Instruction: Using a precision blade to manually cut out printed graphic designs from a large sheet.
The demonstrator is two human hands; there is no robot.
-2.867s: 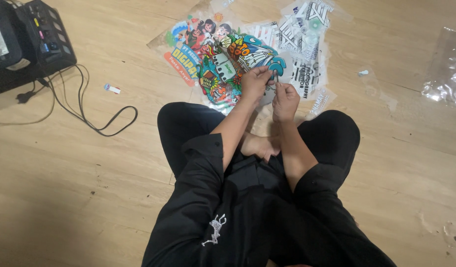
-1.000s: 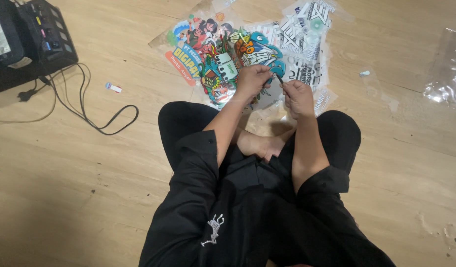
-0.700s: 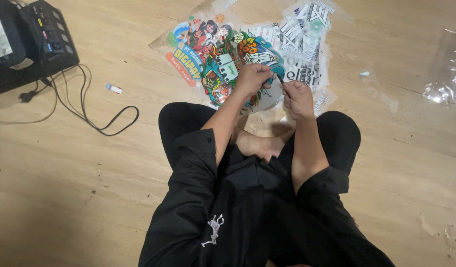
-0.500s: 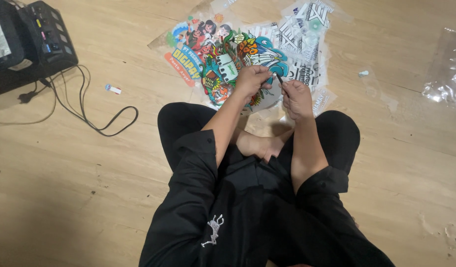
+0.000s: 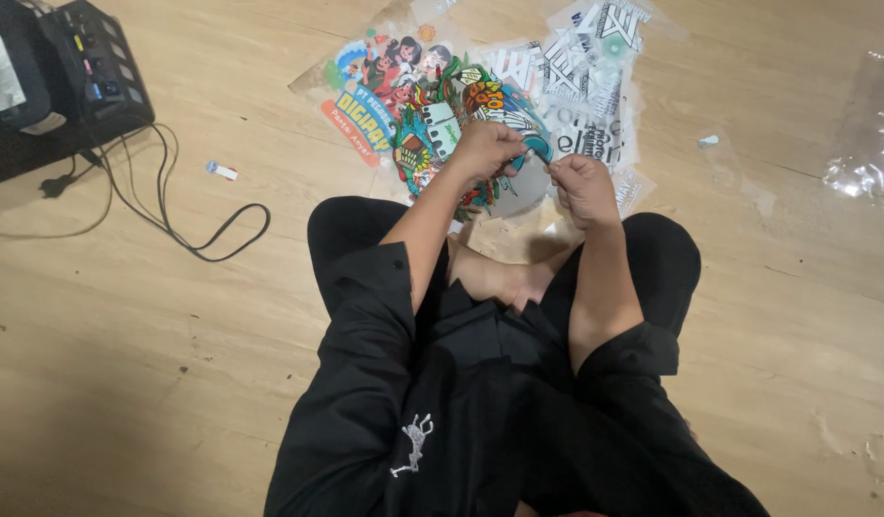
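I sit cross-legged on a wooden floor in black clothes. My left hand [image 5: 487, 150] and my right hand [image 5: 581, 187] are close together in front of my knees, both pinching a small, partly clear printed sticker piece [image 5: 530, 175] between the fingertips. Under and beyond the hands lies a spread of colourful cartoon sticker sheets [image 5: 404, 105] and black-and-white lettered sheets [image 5: 586, 77] on clear film.
A black machine [image 5: 59, 81] stands at the far left with a black cable [image 5: 188, 225] looping across the floor. A small white scrap [image 5: 223, 171] lies near the cable. Crumpled clear plastic [image 5: 868, 144] lies at the right edge; a tiny scrap [image 5: 709, 141] is nearby.
My right hand has lifted from beside the left hand and shifted slightly right. The small sticker piece now stretches between both hands. The sheets on the floor stay put.
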